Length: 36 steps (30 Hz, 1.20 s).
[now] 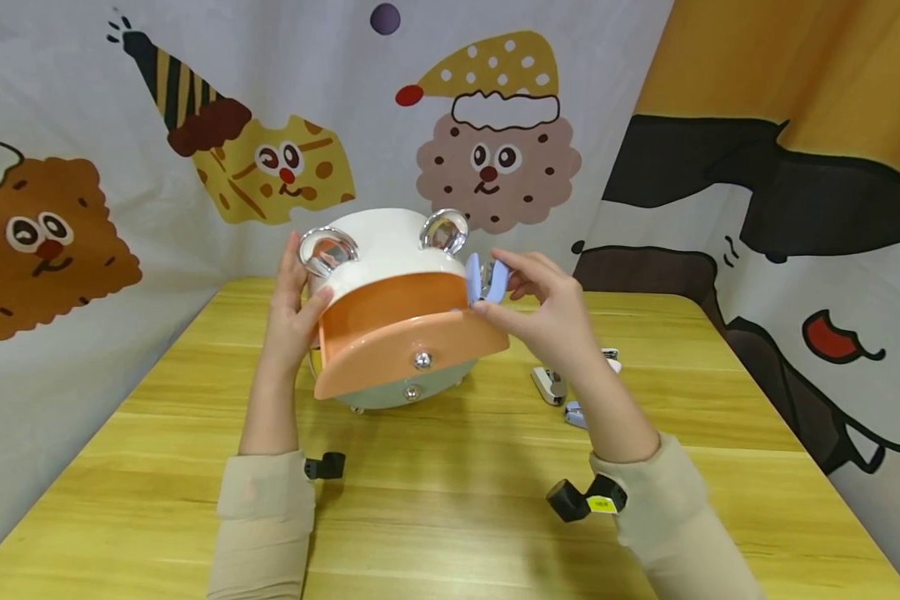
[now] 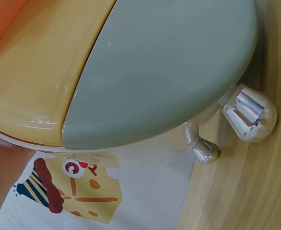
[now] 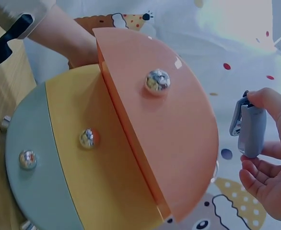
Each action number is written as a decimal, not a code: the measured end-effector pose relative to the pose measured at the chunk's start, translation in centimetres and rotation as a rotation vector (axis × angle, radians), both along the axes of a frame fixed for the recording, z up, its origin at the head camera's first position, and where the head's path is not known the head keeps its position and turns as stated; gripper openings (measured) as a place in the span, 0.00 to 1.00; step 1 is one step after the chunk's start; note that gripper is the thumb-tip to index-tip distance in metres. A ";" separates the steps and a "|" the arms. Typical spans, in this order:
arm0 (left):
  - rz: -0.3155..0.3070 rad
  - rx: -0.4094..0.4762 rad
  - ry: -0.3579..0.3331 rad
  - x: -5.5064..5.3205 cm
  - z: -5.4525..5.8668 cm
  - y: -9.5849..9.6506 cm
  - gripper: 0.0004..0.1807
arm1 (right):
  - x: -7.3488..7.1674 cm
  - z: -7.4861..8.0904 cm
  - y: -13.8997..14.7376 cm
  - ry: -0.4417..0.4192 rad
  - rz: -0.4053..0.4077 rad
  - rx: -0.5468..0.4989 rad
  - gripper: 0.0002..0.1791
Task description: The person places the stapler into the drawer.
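Note:
A round storage box (image 1: 390, 237), shaped like an alarm clock with two silver bells, stands on small silver feet. Its top orange drawer (image 1: 371, 358) is pulled out; the yellow drawer (image 3: 73, 115) and green drawer (image 3: 35, 134) below it are closed. My left hand (image 1: 292, 312) grips the box's left side, thumb by the front edge and fingers toward the back. A small blue stapler (image 3: 253, 129) is pinched between the thumb and fingers of my right hand (image 1: 551, 308). In the head view it overlaps the right end of the open drawer.
On the wooden table (image 1: 435, 500), to the right, lie a white and grey stapler (image 1: 549, 385) and another blue stapler (image 1: 574, 414), partly behind my right forearm. A cloth (image 1: 375, 92) printed with cartoon biscuits hangs behind the table.

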<state>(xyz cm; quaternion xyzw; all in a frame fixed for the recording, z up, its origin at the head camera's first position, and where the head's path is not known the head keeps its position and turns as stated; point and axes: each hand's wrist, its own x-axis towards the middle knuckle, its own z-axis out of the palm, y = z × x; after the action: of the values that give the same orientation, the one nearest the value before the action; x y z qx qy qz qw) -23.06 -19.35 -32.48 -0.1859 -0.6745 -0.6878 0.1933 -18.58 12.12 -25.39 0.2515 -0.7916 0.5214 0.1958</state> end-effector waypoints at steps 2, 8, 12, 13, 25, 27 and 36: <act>0.001 -0.002 -0.001 0.0 0.0 0.0 0.42 | -0.1 0.3 -0.6 -0.002 0.012 -0.006 0.32; 0.003 -0.006 0.001 0.0 0.0 0.0 0.41 | -0.7 0.7 -2.5 -0.023 0.033 0.002 0.34; 0.003 -0.004 0.009 0.0 0.0 -0.1 0.42 | -0.8 0.8 -3.8 -0.052 0.020 0.047 0.34; 0.004 -0.003 0.010 0.0 0.0 -0.1 0.42 | -0.9 0.7 -4.1 -0.060 0.015 0.062 0.34; 0.013 -0.019 0.029 0.0 0.1 0.0 0.41 | -1.1 -0.3 -6.0 -0.056 0.002 0.097 0.36; 0.015 -0.021 0.037 0.0 0.1 0.0 0.41 | -1.1 -0.4 -6.1 -0.046 -0.001 0.104 0.36; 0.016 -0.025 0.021 0.0 0.0 0.0 0.41 | -1.1 -0.8 -5.9 -0.023 0.022 0.126 0.34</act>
<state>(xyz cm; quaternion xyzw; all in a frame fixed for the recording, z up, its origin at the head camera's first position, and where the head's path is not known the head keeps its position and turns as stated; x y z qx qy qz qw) -23.04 -19.38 -32.49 -0.1900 -0.6826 -0.6757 0.2035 -19.64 6.22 -26.23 0.2660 -0.8223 0.4754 0.1646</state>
